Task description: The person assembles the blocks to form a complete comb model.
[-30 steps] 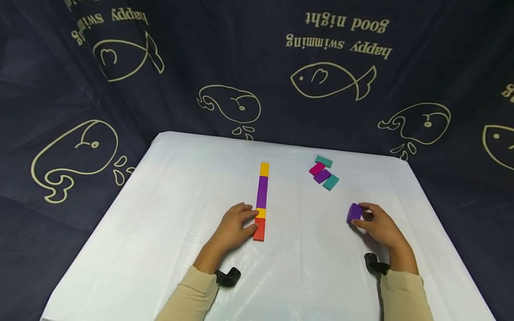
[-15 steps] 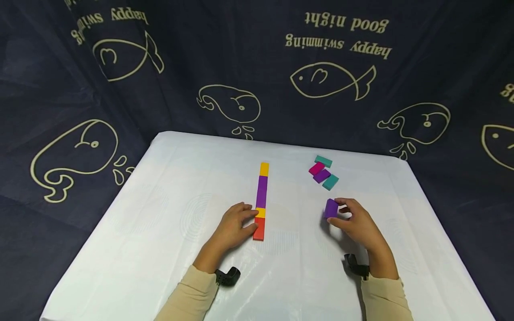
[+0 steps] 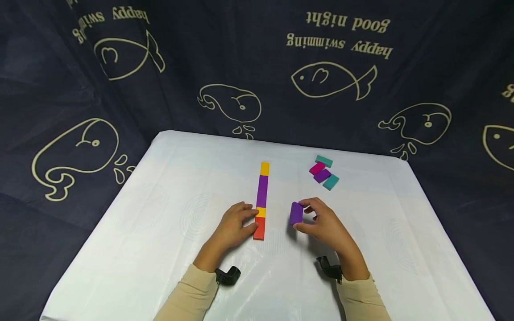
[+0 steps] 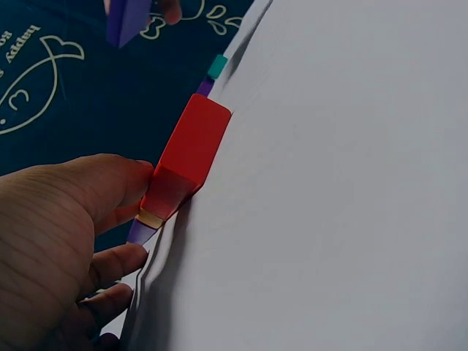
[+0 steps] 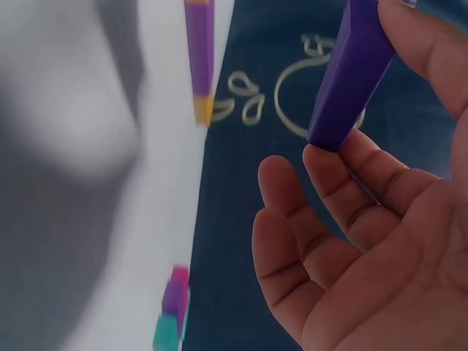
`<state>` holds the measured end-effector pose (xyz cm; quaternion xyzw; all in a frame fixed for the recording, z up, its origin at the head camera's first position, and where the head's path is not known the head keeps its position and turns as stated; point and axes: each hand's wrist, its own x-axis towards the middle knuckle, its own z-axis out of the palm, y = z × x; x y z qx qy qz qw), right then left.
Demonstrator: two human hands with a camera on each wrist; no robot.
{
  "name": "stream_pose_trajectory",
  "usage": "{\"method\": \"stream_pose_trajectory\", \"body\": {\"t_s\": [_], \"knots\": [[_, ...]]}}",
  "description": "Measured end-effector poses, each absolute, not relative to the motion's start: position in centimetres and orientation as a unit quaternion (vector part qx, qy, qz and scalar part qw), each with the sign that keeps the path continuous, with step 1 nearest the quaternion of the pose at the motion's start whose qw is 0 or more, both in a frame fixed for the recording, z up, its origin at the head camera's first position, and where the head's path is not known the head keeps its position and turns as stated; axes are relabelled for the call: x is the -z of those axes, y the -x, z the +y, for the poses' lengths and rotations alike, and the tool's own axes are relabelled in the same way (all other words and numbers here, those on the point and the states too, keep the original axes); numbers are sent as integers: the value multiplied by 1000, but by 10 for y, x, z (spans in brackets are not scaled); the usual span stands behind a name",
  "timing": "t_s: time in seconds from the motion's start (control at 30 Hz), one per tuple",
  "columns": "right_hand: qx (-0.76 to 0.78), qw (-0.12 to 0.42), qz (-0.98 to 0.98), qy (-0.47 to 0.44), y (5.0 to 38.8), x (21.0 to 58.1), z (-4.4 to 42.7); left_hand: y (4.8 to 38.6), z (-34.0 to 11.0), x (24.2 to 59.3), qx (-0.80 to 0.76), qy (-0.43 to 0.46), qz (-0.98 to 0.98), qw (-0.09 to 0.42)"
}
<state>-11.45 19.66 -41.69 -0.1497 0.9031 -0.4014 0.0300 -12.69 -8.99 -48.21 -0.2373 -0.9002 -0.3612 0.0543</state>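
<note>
A straight row of blocks runs away from me on the table: a red block [image 3: 259, 228] nearest, then a yellow block [image 3: 261, 212], a long purple stretch [image 3: 262, 191] and another yellow block [image 3: 265, 168] at the far end. Against the left side of the row's near end rests my left hand [image 3: 232, 225], its thumb at the red block and a fingertip at the yellow one. To the right of the row, my right hand [image 3: 326, 225] pinches a purple block [image 3: 296, 213] above the table between thumb and fingers. The right wrist view shows this purple block [image 5: 351, 77] tilted.
Behind my right hand lies a loose cluster: a teal block [image 3: 324, 161], a magenta block [image 3: 317, 168], a purple block [image 3: 322, 176] and a second teal block [image 3: 331, 182]. A white cloth [image 3: 160, 232] covers the table; a dark printed curtain [image 3: 180, 49] hangs behind it.
My right hand has carried the purple block leftward from the table's right side, closer to the row. My left hand and the row have stayed in place.
</note>
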Motion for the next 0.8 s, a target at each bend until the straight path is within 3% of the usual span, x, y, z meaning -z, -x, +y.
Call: {"method": "stream_pose_trajectory", "body": {"t_s": [0.8], "knots": [[342,105,893,272,90,434,132,127,-90,480,352,238,-904,54]]}}
